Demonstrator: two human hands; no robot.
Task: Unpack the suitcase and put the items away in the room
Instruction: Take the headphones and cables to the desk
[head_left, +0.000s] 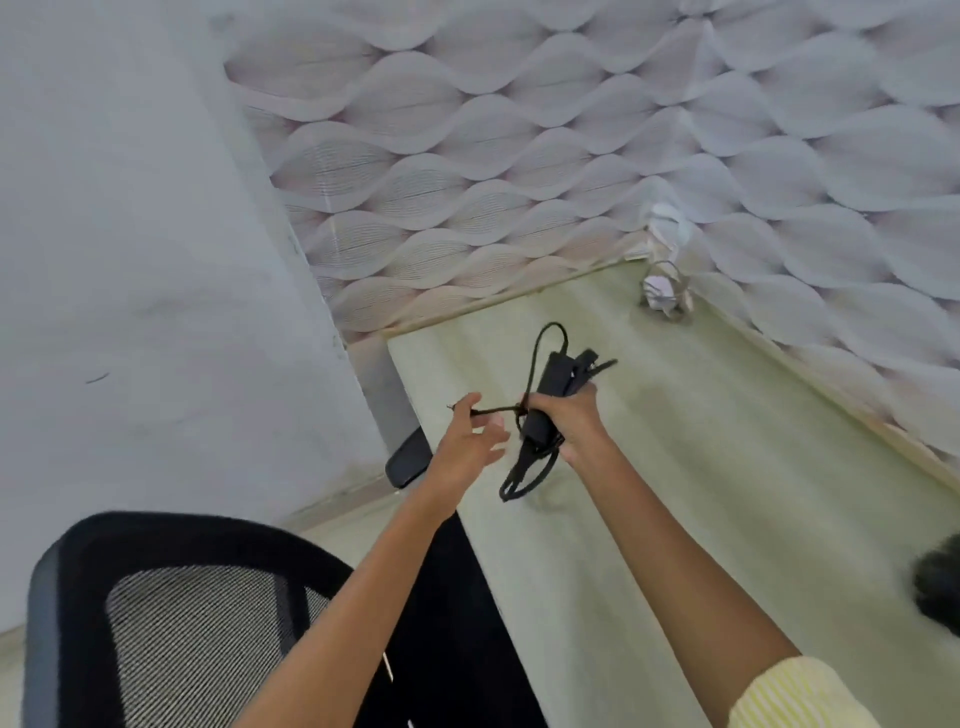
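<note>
Right hand is wrapped round the charger brick and its bundled loops, held in the air over the desk near its left edge. Brick's long axis points up and away from me, tilted slightly right; loops hang below the fist. Left hand is just beside it on the left, pinching the loose cord end between thumb and forefinger, other fingers relaxed. Cord runs taut, roughly crosswise to the brick. My guess: tuck that end next, so left hand leads and right only steadies.
</note>
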